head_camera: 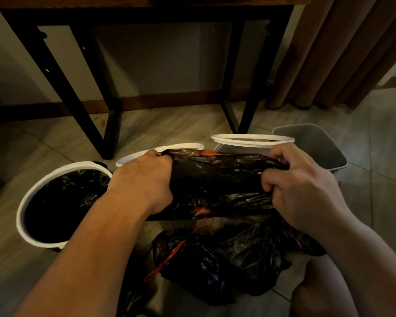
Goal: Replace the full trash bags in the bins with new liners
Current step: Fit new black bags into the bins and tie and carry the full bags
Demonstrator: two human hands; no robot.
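A black trash bag [217,177] with an orange drawstring is stretched between both hands in the middle of the view. My left hand [144,181] grips its left edge. My right hand [300,186] grips its right edge, fingers curled into the plastic. At the left stands a white-rimmed bin [23,202] lined with a black bag. A loose white ring [128,157] shows behind my left hand. Another white ring [252,140] sits on a grey bin behind the bag. An empty grey bin [318,145] stands at the right.
Filled black bags [215,264] with orange ties lie on the tiled floor near my knee [316,291]. A black-legged table [96,88] stands against the wall ahead. Brown curtains [343,51] hang at the upper right.
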